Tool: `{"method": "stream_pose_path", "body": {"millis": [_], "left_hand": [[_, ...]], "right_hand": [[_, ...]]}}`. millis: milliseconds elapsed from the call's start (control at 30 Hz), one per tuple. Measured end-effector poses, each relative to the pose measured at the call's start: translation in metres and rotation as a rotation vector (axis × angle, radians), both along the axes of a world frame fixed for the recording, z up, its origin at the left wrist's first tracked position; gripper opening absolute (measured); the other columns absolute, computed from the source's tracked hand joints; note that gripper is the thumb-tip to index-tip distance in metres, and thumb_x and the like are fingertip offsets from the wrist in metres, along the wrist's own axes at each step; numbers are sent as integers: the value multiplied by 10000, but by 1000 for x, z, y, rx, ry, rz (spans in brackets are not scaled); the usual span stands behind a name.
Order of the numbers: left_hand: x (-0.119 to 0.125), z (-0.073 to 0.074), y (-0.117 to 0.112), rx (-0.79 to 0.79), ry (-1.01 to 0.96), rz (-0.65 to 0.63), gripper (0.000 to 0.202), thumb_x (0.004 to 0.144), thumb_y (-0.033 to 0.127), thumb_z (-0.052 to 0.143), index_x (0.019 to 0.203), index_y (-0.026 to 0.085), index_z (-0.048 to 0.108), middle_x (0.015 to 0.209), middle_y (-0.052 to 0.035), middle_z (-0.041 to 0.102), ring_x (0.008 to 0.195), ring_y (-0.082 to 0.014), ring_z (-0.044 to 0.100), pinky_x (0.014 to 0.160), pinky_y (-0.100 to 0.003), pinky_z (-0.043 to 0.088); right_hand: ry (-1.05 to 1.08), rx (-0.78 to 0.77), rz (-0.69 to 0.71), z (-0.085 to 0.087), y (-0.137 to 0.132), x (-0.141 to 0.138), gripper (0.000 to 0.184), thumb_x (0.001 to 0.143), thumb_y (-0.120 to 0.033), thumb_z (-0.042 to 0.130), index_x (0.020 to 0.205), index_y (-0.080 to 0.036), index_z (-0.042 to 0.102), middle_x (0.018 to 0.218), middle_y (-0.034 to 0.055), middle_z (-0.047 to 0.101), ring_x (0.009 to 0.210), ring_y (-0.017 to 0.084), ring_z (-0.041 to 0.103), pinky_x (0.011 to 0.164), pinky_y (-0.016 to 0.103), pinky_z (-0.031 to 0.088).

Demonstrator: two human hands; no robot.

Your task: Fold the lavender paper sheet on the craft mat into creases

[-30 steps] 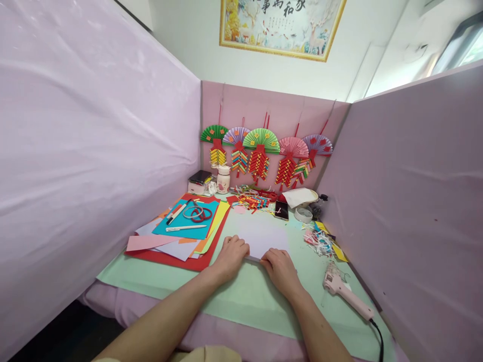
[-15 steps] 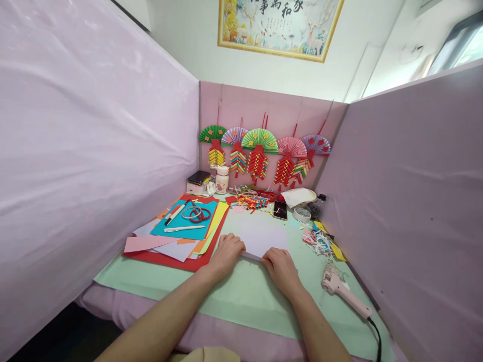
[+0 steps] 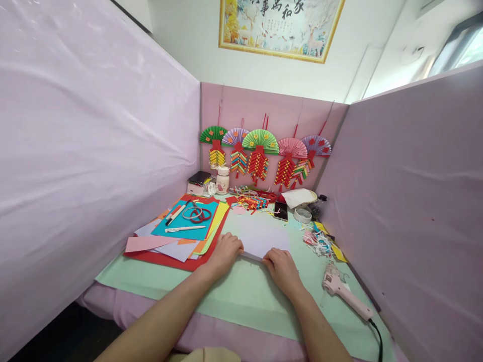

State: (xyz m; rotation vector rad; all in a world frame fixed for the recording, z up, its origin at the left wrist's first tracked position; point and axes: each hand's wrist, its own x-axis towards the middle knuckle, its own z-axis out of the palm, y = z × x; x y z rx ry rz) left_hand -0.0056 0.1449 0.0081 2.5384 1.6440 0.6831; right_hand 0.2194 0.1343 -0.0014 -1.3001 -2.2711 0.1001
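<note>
A pale lilac sheet of paper (image 3: 260, 235) lies on the green mat (image 3: 249, 294) in front of me. My left hand (image 3: 224, 252) pinches the sheet's near left corner, fingers curled on its edge. At the near right corner my right hand (image 3: 281, 265) does the same, its fingers bent over the folded edge. Both hands rest on the mat, about a hand's width apart.
A stack of coloured paper (image 3: 181, 234) with pens and rings lies to the left. A pink glue gun (image 3: 345, 291) lies at the right, paper scraps (image 3: 319, 241), tape (image 3: 302, 215) and a phone (image 3: 281, 210) behind. Paper fans (image 3: 260, 153) hang on the back panel. Purple partitions close three sides.
Both hands have crept slightly away from me along the sheet's near edge; the camera view shifted a little. The paper stays where it was.
</note>
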Motion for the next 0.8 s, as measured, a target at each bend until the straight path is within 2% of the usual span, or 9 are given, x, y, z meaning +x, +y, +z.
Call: {"method": "stream_pose_path", "body": {"millis": [267, 400, 533, 700, 800], "left_hand": [[0, 6, -1, -23, -1, -13, 155, 900, 226, 545, 806, 183, 661, 823, -47, 651, 884, -199, 516, 787, -342, 316], [-3, 0, 3, -37, -47, -56, 166, 908, 193, 523, 839, 193, 675, 833, -37, 657, 893, -189, 513, 807, -329, 328], [-7, -8, 7, 28, -73, -80, 210, 906, 125, 492, 849, 204, 677, 817, -20, 658, 871, -175, 507, 791, -321, 330], [-12, -1, 7, 42, -42, 28, 147, 890, 198, 564, 802, 205, 681, 809, -23, 661, 873, -193, 526, 789, -342, 335], [-8, 6, 2, 127, -81, 104, 106, 899, 241, 570, 892, 200, 667, 927, -39, 659, 937, -201, 531, 829, -347, 351]], "right_hand": [[14, -23, 0, 3, -1, 0, 134, 911, -191, 541, 795, -198, 607, 821, -7, 638, 826, 144, 566, 797, 276, 318], [-6, -42, -16, 5, -1, -1, 128, 907, -193, 551, 793, -195, 610, 830, -4, 640, 833, 149, 565, 800, 277, 317], [-7, -54, -16, 4, -1, -2, 127, 911, -194, 544, 805, -195, 614, 845, -4, 644, 842, 148, 568, 804, 276, 314], [-3, -42, -27, 1, 0, 2, 130, 911, -185, 544, 800, -191, 611, 834, -3, 640, 841, 151, 568, 804, 281, 309], [1, -30, -43, 0, 1, 1, 135, 911, -176, 541, 797, -191, 611, 827, -4, 639, 833, 148, 568, 802, 281, 304]]}}
